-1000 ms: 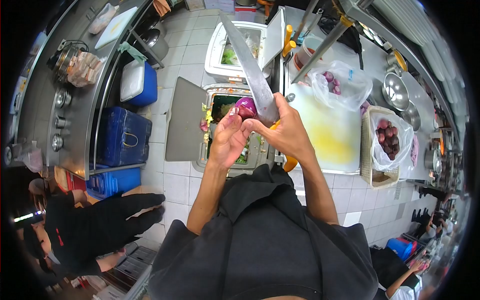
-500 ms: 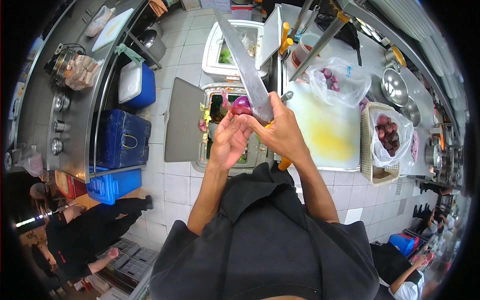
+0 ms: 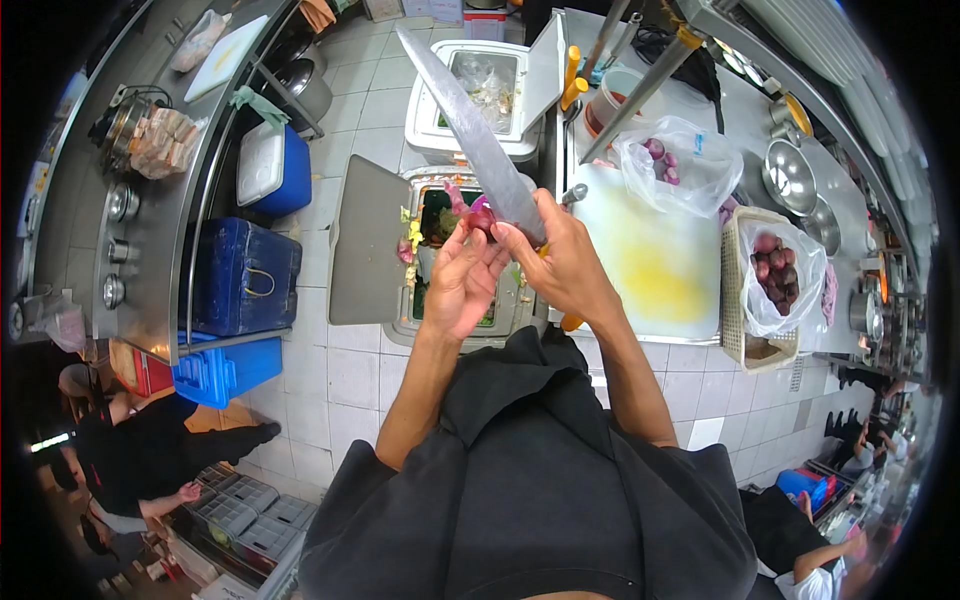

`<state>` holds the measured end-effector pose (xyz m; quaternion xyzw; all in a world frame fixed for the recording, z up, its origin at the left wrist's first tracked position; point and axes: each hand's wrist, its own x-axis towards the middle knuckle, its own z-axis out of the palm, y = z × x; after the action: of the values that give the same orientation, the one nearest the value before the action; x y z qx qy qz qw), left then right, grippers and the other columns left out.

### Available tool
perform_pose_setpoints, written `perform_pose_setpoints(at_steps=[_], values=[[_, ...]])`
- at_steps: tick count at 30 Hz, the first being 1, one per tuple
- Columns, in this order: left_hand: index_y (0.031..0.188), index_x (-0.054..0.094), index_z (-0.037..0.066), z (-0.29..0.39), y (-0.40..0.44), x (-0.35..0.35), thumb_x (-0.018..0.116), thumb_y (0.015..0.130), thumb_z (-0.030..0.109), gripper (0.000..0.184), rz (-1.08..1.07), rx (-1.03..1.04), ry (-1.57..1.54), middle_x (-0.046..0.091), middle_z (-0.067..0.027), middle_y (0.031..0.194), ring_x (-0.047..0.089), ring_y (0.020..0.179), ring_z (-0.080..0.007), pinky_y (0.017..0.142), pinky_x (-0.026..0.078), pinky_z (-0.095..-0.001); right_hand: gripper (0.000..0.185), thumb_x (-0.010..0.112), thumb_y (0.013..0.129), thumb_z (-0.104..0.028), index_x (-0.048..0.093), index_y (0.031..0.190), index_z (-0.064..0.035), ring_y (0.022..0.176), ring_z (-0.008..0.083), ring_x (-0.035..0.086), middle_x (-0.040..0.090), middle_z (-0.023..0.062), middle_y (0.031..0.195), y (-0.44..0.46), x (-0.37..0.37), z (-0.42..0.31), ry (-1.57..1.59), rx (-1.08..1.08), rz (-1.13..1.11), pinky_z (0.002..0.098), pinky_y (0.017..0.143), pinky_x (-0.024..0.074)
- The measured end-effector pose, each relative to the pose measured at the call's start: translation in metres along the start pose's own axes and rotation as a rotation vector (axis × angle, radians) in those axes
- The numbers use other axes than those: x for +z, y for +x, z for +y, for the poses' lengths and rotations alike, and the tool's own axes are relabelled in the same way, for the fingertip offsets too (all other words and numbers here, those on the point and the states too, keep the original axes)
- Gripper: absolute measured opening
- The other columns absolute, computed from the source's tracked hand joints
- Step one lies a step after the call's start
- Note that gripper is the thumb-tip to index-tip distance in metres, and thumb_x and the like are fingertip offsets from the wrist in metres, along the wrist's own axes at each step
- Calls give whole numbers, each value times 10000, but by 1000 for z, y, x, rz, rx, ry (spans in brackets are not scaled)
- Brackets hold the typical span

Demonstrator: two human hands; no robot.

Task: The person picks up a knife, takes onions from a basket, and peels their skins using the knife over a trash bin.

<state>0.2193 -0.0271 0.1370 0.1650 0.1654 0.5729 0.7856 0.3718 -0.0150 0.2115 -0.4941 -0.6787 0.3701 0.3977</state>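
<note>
My left hand (image 3: 460, 285) has its fingertips closed on a red onion (image 3: 480, 218), palm turned up. My right hand (image 3: 570, 255) grips a large knife (image 3: 470, 125) near its handle, the blade pointing up and to the left past the onion. The right thumb reaches toward the onion. Part of the onion and most of the knife handle are hidden by the fingers. Below both hands stands an open grey bin (image 3: 410, 318) with peel and scraps in and on it.
Right of the hands lies a white cutting board (image 3: 645, 260) with a yellow stain. Near it are a plastic bag (image 3: 700, 165) with onions and a basket (image 3: 735, 290) of onions. A white bin (image 3: 425, 115) stands ahead. Co-workers appear at lower left (image 3: 130, 450) and lower right.
The knife's blade has swung further left over the onion. The onion has turned in my left fingers. The co-worker at lower left has moved further left.
</note>
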Motion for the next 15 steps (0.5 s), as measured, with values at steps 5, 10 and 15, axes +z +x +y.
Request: perform_pose_setpoints(at_steps=[5, 10, 15], values=[[1275, 477, 79, -1, -1, -1, 666, 936, 149, 395, 23, 10, -2, 600, 6, 1085, 596, 1076, -140, 1021, 444, -340, 316, 690, 908, -205, 506, 1020, 26, 711, 432, 594, 602, 246, 803, 0, -3, 1, -54, -34, -38, 440, 612, 451], [1270, 478, 77, 1, 2, -2, 668, 934, 140, 390, 54, -6, -6, 611, 5, 1058, 618, 1027, -137, 981, 474, -310, 458, 794, 821, -261, 517, 1060, 13, 697, 355, 653, 653, 186, 817, 2, -9, 3, -91, -138, 2, 399, 629, 491], [1256, 483, 62, 3, 2, 9, 659, 937, 115, 369, 106, 2, 26, 619, -15, 1052, 624, 1013, -143, 971, 483, -303, 659, 872, 728, -348, 498, 1134, 13, 786, 232, 694, 703, 157, 939, 4, -10, 2, -32, -86, 95, 347, 697, 536]])
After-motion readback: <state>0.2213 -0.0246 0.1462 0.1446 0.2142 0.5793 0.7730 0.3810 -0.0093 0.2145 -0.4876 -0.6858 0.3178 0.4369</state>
